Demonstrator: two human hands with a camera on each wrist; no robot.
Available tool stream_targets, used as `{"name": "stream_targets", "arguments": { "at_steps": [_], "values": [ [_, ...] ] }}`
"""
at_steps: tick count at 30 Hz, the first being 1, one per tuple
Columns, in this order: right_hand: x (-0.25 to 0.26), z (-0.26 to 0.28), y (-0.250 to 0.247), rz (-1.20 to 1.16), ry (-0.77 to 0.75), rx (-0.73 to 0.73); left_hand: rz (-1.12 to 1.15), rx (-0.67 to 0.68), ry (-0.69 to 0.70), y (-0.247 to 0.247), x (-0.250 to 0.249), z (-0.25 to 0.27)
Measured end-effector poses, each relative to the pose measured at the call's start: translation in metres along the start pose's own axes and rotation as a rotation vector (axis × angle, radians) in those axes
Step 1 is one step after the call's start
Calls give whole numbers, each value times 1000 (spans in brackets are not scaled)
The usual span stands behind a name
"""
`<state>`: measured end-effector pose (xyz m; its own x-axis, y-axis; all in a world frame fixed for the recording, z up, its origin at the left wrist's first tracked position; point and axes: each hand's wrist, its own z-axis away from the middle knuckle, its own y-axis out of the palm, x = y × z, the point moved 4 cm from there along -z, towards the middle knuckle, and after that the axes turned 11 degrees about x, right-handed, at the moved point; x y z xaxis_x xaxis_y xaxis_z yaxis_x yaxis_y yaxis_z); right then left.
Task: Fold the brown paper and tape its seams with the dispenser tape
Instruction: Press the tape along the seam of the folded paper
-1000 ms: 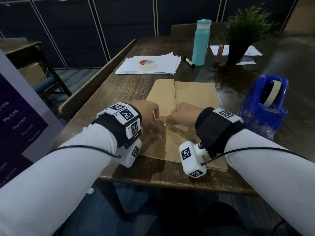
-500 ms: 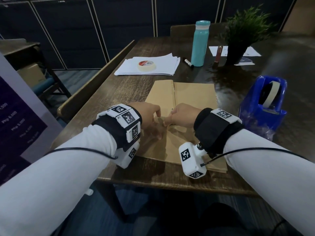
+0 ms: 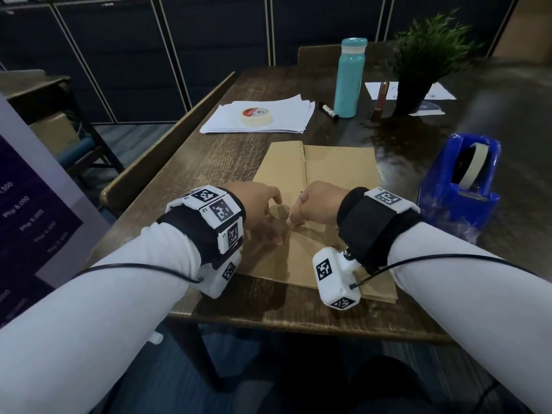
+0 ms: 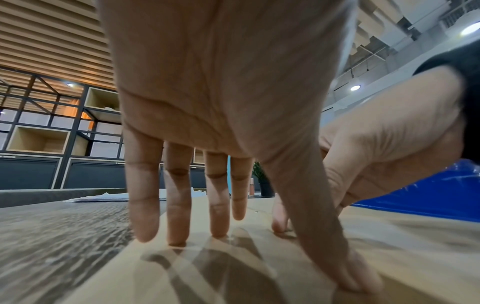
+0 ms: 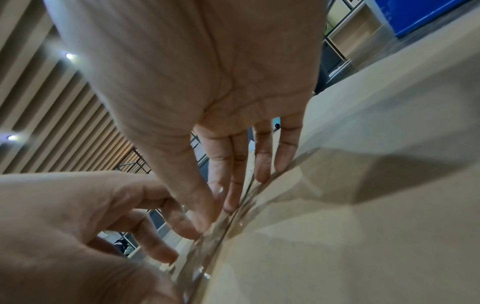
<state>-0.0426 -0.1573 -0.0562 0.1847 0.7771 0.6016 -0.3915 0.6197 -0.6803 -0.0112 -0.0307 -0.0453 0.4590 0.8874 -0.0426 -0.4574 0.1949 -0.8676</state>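
Observation:
The folded brown paper [image 3: 337,165] lies flat on the dark table, its seam [image 3: 304,168] running away from me. Both hands meet on the seam at mid-length. My left hand [image 3: 277,221] has straight fingers [image 4: 179,205] and presses the paper with fingertips and thumb [image 4: 358,281]. My right hand [image 3: 298,210] touches a glossy strip of clear tape [image 5: 221,236] on the seam with thumb and fingertips [image 5: 233,197]. The blue tape dispenser [image 3: 460,183] stands to the right of the paper, apart from both hands.
At the back lie a stack of white sheets [image 3: 286,115] with a masking tape roll [image 3: 257,116] on it, a marker [image 3: 330,110], a teal bottle [image 3: 349,79] and a potted plant [image 3: 418,70]. The table's front edge [image 3: 298,321] is just below my wrists.
Both hands stay on the seam and have hardly moved. The left hand's fingers have spread and straightened slightly over the paper.

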Motion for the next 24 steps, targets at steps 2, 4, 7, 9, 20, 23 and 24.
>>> {"name": "stream_targets", "arguments": {
  "at_steps": [2,4,7,9,20,23,24],
  "values": [
    [0,0,0,-8,0,-3,-2,1,7,0,0,0],
    [1,0,0,-7,3,-7,1,3,9,0,-1,0],
    [1,0,0,1,-2,-6,5,0,12,1,0,0],
    [2,1,0,14,-7,-8,10,-2,17,2,1,0],
    [2,1,1,27,6,-6,-10,-3,37,2,2,-3],
    [2,0,2,40,5,-10,-14,-7,34,2,2,-3],
    [2,0,2,45,5,-10,-14,-5,34,2,2,-3]
  ]
}}
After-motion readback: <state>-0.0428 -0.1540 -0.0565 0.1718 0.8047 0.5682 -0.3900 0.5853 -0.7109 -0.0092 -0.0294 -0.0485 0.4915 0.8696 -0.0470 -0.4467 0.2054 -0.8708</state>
